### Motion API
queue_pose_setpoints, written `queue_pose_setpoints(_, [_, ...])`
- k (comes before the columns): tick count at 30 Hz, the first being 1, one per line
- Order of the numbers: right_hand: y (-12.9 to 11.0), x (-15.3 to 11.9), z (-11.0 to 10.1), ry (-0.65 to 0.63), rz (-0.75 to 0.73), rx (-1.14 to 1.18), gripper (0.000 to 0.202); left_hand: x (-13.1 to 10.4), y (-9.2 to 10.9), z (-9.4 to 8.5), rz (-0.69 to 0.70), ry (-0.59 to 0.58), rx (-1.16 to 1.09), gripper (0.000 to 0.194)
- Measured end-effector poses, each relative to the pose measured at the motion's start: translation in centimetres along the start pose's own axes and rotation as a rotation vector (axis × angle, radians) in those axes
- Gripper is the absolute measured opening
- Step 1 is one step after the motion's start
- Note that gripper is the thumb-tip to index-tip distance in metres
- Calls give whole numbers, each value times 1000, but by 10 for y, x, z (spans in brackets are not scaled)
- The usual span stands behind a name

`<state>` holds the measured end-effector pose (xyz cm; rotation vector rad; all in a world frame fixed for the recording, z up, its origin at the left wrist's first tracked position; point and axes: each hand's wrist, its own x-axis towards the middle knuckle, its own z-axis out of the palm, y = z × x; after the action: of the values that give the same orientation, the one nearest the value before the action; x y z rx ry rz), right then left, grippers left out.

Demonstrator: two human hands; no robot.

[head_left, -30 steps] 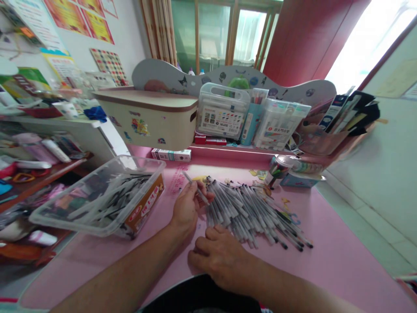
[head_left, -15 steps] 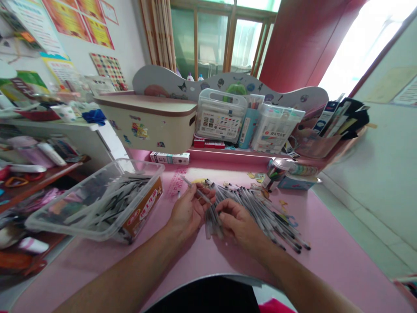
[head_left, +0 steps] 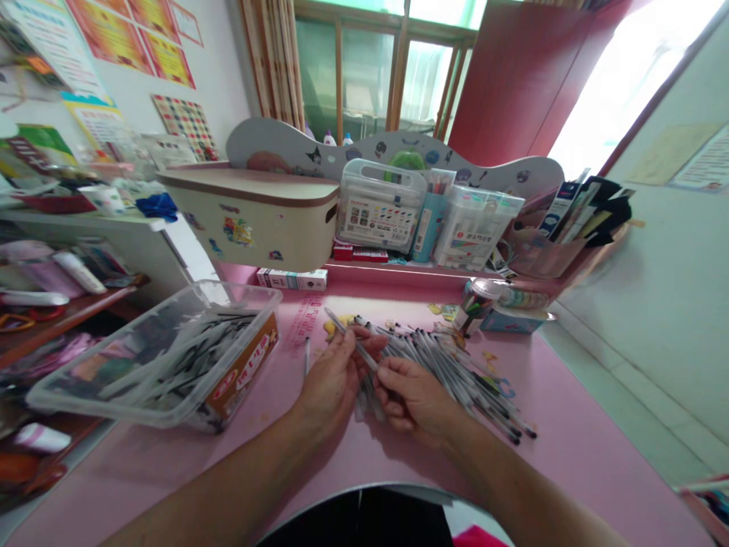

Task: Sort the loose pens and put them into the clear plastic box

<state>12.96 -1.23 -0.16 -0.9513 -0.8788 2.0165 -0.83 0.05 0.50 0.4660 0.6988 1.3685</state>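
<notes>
Pens being sorted at a pink counter, much of the heap still loose.

The pink counter (head_left: 569, 448) carries a clear plastic bin (head_left: 165, 349) at its left edge, already holding many pens, while a large heap of pens (head_left: 449, 368) still lies loose near the middle toward the back edge, so the work looks well short of finished. The left hand (head_left: 330, 380) pinches one pen (head_left: 350, 338), tilted up toward the back. The right hand (head_left: 413, 395) is curled, fingers closed on pens at the near end of the heap. Half a second earlier the right hand sat slightly farther back on the heap; a single loose pen (head_left: 306, 355) now shows beside the left hand.
</notes>
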Motion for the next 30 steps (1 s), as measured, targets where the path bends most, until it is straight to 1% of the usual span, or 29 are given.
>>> queue_pose_setpoints(3, [-4, -3, -1, 28, -20, -92, 34, 2, 14, 5, 18, 44, -47, 19])
queue_pose_setpoints(5, [-10, -6, -4, 35, -37, -113, 29, 8, 27, 5, 31, 114, -92, 25])
queue_pose_setpoints(7, [-16, -8, -9, 46, -69, -72, 29, 17, 36, 0, 53, 191, -139, 28])
queue_pose_setpoints(9, [-20, -9, -14, 131, -158, -28, 33, 24, 38, -7, 82, 272, -174, 26])
queue_pose_setpoints(11, [-21, -8, -17, 248, -278, -24, 34, 27, 33, -12, 97, 333, -179, 23])
queue_pose_setpoints(12, [-20, -7, -18, 300, -331, -45, 33, 26, 29, -14, 96, 334, -169, 20])
queue_pose_setpoints(13, [-18, -7, -17, 339, -373, -88, 31, 24, 23, -14, 79, 305, -149, 17])
queue_pose_setpoints(15, [-13, -6, -15, 380, -434, -235, 27, 14, 11, -12, -2, 161, -93, 13])
queue_pose_setpoints(17, [-6, -6, -11, 385, -510, -460, 26, 3, 0, -8, -115, -10, -38, 15])
queue_pose_setpoints(18, [-4, -7, -8, 368, -535, -567, 26, -2, -4, -6, -170, -75, -13, 13])
queue_pose_setpoints(19, [-1, -7, -6, 332, -540, -647, 26, -6, -7, -4, -208, -114, 10, 9])
queue_pose_setpoints(20, [1, -8, -4, 288, -531, -700, 25, -8, -9, -3, -223, -121, 29, 9])
queue_pose_setpoints(21, [2, -9, -3, 251, -538, -767, 22, -8, -9, -3, -219, -102, 44, 15])
queue_pose_setpoints(23, [3, -10, -2, 250, -579, -877, 10, -6, -7, -3, -180, -19, 73, 26])
queue_pose_setpoints(24, [4, -11, -2, 272, -626, -920, 13, -5, -6, -4, -160, 25, 80, 28])
queue_pose_setpoints(25, [4, -12, -3, 300, -683, -952, 20, -3, -4, -4, -159, 57, 81, 29])
queue_pose_setpoints(27, [4, -13, -4, 334, -802, -991, 28, -2, -1, -4, -223, 75, 61, 31])
queue_pose_setpoints(30, [5, -14, -5, 303, -960, -1079, 25, -5, 0, -1, -353, 65, -5, 29])
